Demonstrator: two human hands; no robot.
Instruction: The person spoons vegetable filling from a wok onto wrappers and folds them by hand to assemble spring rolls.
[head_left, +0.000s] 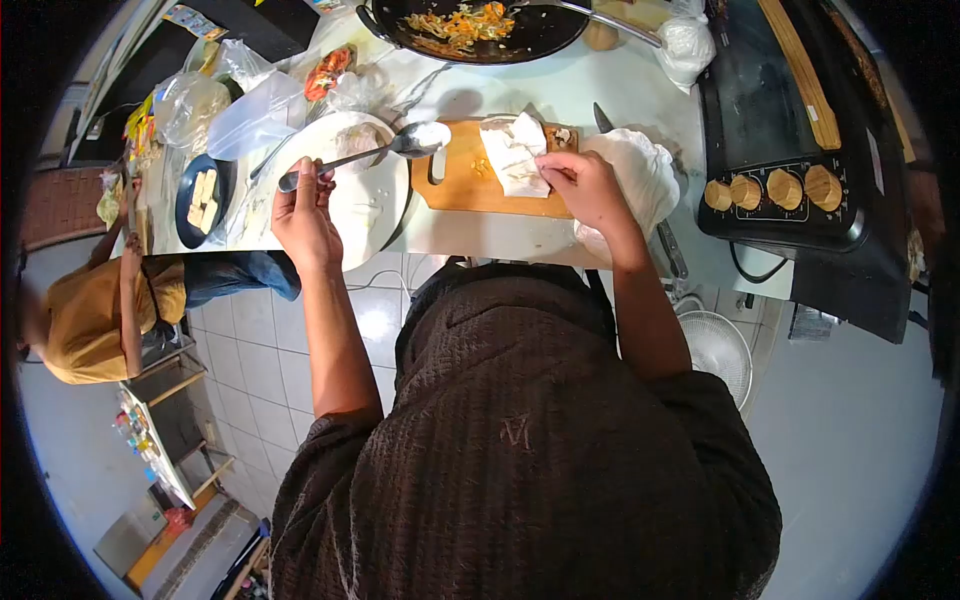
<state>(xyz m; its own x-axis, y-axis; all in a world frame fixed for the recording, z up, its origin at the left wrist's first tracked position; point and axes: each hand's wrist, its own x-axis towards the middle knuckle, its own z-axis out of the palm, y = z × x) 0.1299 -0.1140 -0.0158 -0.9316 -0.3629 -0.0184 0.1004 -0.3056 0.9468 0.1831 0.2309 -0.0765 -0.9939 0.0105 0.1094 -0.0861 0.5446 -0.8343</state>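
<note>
My left hand (308,225) is closed round the handle of a metal spoon (365,156), held over a large white plate (368,215). White paste or powder lies in the spoon's bowl. On a wooden cutting board (455,192) rests a thin white folded wrapper (515,160), uneven on top. The fingertips of my right hand (592,190) pinch at the wrapper's right edge. Small yellow-orange food bits (482,166) are scattered on the board, left of the wrapper. Right of my right hand sits a soft white round pile (648,175), perhaps more wrappers.
A black pan (400,38) of shredded vegetables stands at the back. Knife (672,250) beneath the white pile, its handle at the table's edge. Black electric griddle (740,110) on the right. Dark dish (187,215) of pale rolls, left. A person in a mustard top (90,320) sits far left.
</note>
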